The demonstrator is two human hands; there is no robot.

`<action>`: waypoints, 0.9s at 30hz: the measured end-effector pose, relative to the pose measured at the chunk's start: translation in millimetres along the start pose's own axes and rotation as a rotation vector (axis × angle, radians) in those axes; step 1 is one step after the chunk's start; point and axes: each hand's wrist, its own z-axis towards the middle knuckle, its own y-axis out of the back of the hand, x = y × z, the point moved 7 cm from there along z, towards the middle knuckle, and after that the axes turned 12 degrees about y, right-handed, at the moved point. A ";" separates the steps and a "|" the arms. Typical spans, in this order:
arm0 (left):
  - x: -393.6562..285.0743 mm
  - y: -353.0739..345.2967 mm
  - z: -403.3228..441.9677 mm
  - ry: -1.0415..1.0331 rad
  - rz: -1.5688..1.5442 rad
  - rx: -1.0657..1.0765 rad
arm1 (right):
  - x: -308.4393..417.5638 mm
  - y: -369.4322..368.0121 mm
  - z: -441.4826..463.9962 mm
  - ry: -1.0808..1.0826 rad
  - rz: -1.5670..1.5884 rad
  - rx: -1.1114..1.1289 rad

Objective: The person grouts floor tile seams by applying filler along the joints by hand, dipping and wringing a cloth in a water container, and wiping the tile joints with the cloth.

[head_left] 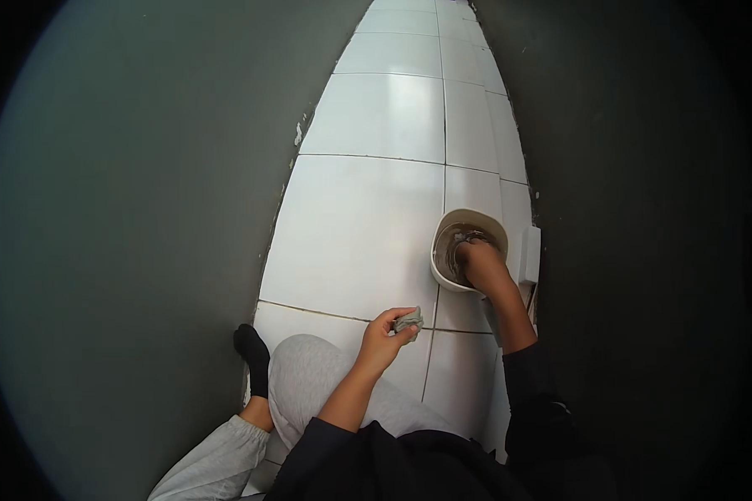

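Note:
My left hand [383, 341] is closed on a small crumpled grey-green cloth [409, 322], held between thumb and fingers above the tiles. To its upper right stands a cream-coloured bucket [435, 265] with rounded corners, with murky brownish water [448, 242] inside. My right hand [482, 264] reaches over the near rim and down into this bucket. Its fingers dip into the water and are hidden, so what they hold, if anything, does not show.
White floor tiles [359, 217] run ahead as a narrow strip between dark grey walls on the left [159, 192] and right [635, 209]. A white block-like object [530, 255] stands by the right wall, beside the bucket. My bent leg [309, 371] and black-socked foot [254, 355] are at the lower left.

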 end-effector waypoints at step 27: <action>-19.4 6.8 1.5 -0.157 0.366 -0.257 | 29.4 35.5 -15.0 0.040 -0.021 -0.376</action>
